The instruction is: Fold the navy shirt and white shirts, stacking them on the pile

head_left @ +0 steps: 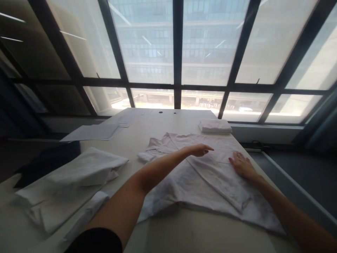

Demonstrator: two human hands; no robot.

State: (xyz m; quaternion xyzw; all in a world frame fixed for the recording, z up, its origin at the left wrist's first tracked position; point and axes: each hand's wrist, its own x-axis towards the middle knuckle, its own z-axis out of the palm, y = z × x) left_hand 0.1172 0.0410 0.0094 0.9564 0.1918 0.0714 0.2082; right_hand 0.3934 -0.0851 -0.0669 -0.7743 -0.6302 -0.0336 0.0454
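Observation:
A white long-sleeved shirt (pixel 181 189) lies spread on the table, its collar end toward the left and one sleeve laid diagonally across its body. My left hand (pixel 201 150) is over the middle of the shirt, the index finger stretched to the right and the other fingers partly curled and hard to see. No cloth shows in its grasp. Near the table's right edge, my right hand (pixel 243 165) rests flat on the shirt with its fingers a little apart.
A neat stack of folded white cloth (pixel 215 125) sits beyond the shirt. To the left are a rumpled white garment (pixel 76 175), a dark cloth (pixel 50 163) and paper sheets (pixel 91 133) on the white table (pixel 168 121). Tall windows (pixel 150 45) stand behind.

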